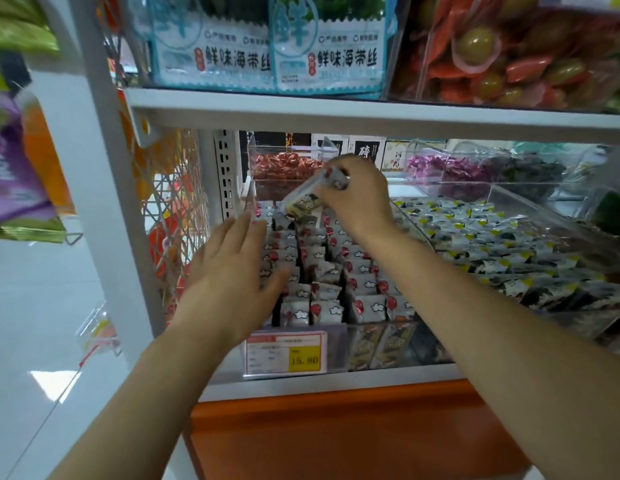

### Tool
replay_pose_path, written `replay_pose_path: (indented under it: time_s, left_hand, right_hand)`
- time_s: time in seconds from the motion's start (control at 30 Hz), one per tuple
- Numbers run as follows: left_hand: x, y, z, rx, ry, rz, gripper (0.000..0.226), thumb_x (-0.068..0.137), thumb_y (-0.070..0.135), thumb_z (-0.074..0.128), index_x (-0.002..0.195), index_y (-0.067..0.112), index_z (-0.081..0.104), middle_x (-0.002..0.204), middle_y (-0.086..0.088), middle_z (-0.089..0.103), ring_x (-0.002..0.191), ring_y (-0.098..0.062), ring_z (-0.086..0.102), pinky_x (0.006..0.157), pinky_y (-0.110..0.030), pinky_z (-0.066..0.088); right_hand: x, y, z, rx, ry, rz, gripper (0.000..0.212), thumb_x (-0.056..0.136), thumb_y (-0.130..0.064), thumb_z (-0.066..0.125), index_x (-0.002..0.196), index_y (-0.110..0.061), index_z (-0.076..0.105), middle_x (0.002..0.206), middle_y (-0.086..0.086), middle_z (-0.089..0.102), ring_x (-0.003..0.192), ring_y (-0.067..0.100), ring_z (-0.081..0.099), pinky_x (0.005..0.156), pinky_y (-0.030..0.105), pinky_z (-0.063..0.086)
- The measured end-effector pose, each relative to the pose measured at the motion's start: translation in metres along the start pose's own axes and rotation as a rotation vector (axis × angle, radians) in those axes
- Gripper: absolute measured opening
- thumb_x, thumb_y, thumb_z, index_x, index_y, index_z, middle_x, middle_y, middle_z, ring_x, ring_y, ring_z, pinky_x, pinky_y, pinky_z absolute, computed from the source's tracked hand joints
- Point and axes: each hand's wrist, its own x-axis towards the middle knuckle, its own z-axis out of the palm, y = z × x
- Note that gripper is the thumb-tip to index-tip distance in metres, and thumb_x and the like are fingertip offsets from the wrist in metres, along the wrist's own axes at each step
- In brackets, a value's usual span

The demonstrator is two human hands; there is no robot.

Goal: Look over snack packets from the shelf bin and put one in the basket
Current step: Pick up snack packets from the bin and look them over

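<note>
Pinched in the right hand (357, 199), one snack packet (310, 195) hangs lifted clear above the shelf bin (381, 344), the grip closed on its upper end near the fingertips. Its long axis slants down and to the left from that grip, the free lower end pointing toward the rows of matching packets (322, 282) still standing in the bin just below. Off to the lower left of the grip, the left hand (232, 271) hovers flat and spread wide, holding nothing, its fingers over the bin's left edge. No basket shows anywhere from where I stand, so which way the packet must travel cannot be told; I judge the right hand, already holding it, is the one placed to carry it out.
</note>
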Motion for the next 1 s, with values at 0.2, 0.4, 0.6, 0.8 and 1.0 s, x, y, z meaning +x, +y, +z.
replay_pose_path:
  time_s: [0.2,0.4,0.6,0.8,1.0]
  left_hand:
    - [0.002,-0.004,0.009,-0.097,0.033,-0.006,0.073,0.088,0.053,0.042,0.148,0.017,0.018,0.157,-0.003,0.012,0.142,-0.019,0.009,0.113,-0.035,0.011]
    - [0.000,-0.004,0.009,-0.195,0.017,-0.002,0.072,0.089,0.050,0.045,0.148,0.019,0.018,0.157,-0.001,0.007,0.142,-0.017,0.007,0.113,-0.033,0.012]
    - [0.001,-0.004,0.009,-0.246,0.008,-0.007,0.074,0.089,0.050,0.047,0.148,0.018,0.017,0.157,0.003,0.004,0.143,-0.016,0.005,0.113,-0.032,0.013]
    - [0.000,-0.004,0.010,-0.265,0.016,-0.004,0.074,0.090,0.049,0.047,0.148,0.018,0.015,0.157,0.005,-0.001,0.143,-0.013,0.001,0.110,-0.026,0.009]
    - [0.001,-0.004,0.012,-0.264,0.027,0.003,0.072,0.090,0.046,0.048,0.148,0.018,0.016,0.157,0.004,-0.001,0.142,-0.011,0.000,0.108,-0.024,0.005]
  right_hand:
    - [0.032,0.005,0.040,-0.409,-0.283,-0.196,0.003,0.085,-0.006,0.062,0.084,-0.007,0.059,0.075,-0.001,0.048,0.065,0.010,0.045,0.055,0.024,0.035]
    - [0.037,0.020,0.061,-0.657,-0.579,-0.229,0.018,0.090,-0.026,0.059,0.103,-0.018,0.068,0.110,0.004,0.064,0.109,0.023,0.053,0.094,0.040,0.042]
    - [0.058,0.029,0.057,-0.376,-0.561,-0.071,0.021,0.092,-0.002,0.047,0.107,-0.009,0.060,0.115,0.010,0.062,0.103,0.022,0.058,0.084,0.031,0.044]
    - [0.072,0.040,0.077,-0.548,-0.464,-0.161,0.017,0.089,-0.008,0.055,0.102,-0.009,0.065,0.112,0.008,0.063,0.105,0.021,0.056,0.094,0.034,0.045]
    - [0.071,0.042,0.091,-0.874,-0.450,-0.235,0.015,0.085,-0.024,0.064,0.095,-0.012,0.067,0.110,0.008,0.058,0.114,0.028,0.045,0.096,0.044,0.040]
